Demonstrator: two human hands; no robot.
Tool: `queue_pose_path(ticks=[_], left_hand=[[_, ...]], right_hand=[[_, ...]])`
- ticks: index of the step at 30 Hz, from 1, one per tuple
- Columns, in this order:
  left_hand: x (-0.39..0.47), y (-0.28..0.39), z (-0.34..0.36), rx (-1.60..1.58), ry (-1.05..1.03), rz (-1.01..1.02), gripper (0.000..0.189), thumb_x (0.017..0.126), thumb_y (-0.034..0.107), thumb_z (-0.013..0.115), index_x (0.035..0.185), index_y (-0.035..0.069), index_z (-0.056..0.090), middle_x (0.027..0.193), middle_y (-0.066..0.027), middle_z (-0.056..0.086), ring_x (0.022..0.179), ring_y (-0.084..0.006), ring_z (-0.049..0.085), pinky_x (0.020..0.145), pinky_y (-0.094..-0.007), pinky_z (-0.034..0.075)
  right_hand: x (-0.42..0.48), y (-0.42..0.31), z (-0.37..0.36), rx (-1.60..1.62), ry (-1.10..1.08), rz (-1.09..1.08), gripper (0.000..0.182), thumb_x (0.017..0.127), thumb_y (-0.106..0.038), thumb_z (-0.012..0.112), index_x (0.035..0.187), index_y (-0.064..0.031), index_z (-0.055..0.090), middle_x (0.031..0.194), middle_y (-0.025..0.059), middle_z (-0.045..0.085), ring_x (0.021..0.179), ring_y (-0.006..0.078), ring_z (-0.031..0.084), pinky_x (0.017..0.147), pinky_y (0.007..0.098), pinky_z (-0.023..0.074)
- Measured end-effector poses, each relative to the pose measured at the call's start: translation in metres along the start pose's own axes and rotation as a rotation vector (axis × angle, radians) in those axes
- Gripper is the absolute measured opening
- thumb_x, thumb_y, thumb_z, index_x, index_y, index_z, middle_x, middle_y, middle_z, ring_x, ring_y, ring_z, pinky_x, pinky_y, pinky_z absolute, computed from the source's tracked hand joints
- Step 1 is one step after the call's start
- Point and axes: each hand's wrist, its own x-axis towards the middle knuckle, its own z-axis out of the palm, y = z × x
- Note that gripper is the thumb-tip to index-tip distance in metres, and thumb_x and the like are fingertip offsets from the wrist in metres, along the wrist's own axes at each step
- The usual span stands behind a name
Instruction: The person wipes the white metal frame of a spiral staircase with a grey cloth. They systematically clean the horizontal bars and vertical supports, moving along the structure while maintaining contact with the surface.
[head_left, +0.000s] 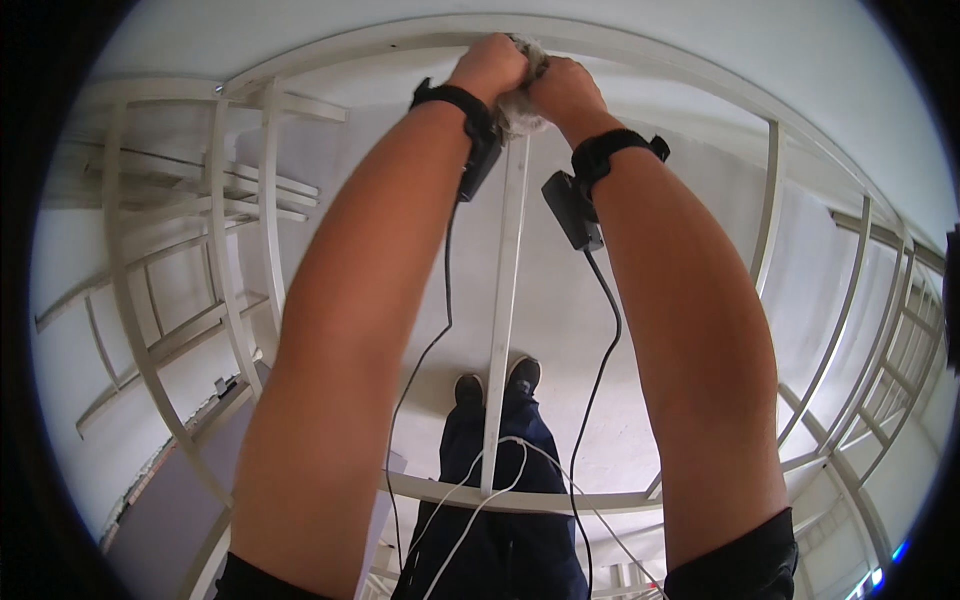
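Both my arms reach out to the far rail of a white-painted frame. My left hand is closed on a bunched, greyish-white cloth. From the other side my right hand grips the same cloth. The cloth lies against the spot where a middle bar joins the far rail, and it hides that joint. My fingertips are mostly hidden in its folds.
Black devices are strapped at both wrists, each trailing a black cable. A thin white cable crosses in front of my legs. Ladder-like frame sections stand at left and more bars at right. My shoes are on the pale floor.
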Motion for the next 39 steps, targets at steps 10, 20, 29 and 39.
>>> queue_pose_path(ticks=[10, 20, 29, 39], left_hand=[[-0.021, -0.032, -0.005, 0.325, -0.016, 0.132, 0.033, 0.089, 0.027, 0.051, 0.100, 0.000, 0.068, 0.107, -0.0244, 0.067, 0.102, -0.0412, 0.063, 0.086, -0.0495, 0.052], [-0.206, 0.004, 0.037, 0.144, -0.293, 0.081, 0.036, 0.087, 0.027, 0.054, 0.099, -0.004, 0.066, 0.101, -0.0311, 0.064, 0.101, -0.0491, 0.059, 0.084, -0.0514, 0.048], [-0.427, 0.038, 0.069, 0.368, -0.598, -0.064, 0.035, 0.085, 0.028, 0.059, 0.098, -0.002, 0.069, 0.101, -0.0304, 0.066, 0.102, -0.0476, 0.062, 0.086, -0.0511, 0.050], [-0.570, 0.028, 0.092, 0.348, -0.758, -0.032, 0.043, 0.079, 0.040, 0.069, 0.090, -0.002, 0.070, 0.096, -0.0295, 0.067, 0.094, -0.0464, 0.064, 0.079, -0.0498, 0.051]], right_hand=[[-0.051, -0.016, 0.012, 0.252, 0.012, 0.154, 0.039, 0.087, -0.024, 0.060, 0.120, -0.0047, 0.061, 0.133, 0.0199, 0.054, 0.118, 0.0349, 0.059, 0.098, 0.0398, 0.0499], [-0.250, 0.054, 0.033, 0.286, -0.238, 0.180, 0.027, 0.085, -0.024, 0.064, 0.108, -0.0115, 0.070, 0.123, 0.0152, 0.060, 0.110, 0.0344, 0.062, 0.091, 0.0412, 0.0514], [-0.441, 0.097, 0.138, 0.224, -0.211, 0.287, 0.028, 0.088, -0.023, 0.060, 0.111, -0.0121, 0.072, 0.120, 0.0155, 0.064, 0.111, 0.0339, 0.063, 0.091, 0.0421, 0.0523], [-0.607, 0.143, 0.171, 0.327, -0.187, 0.263, 0.029, 0.079, -0.024, 0.068, 0.105, -0.0104, 0.073, 0.112, 0.0194, 0.067, 0.104, 0.0357, 0.067, 0.089, 0.0443, 0.0546]])
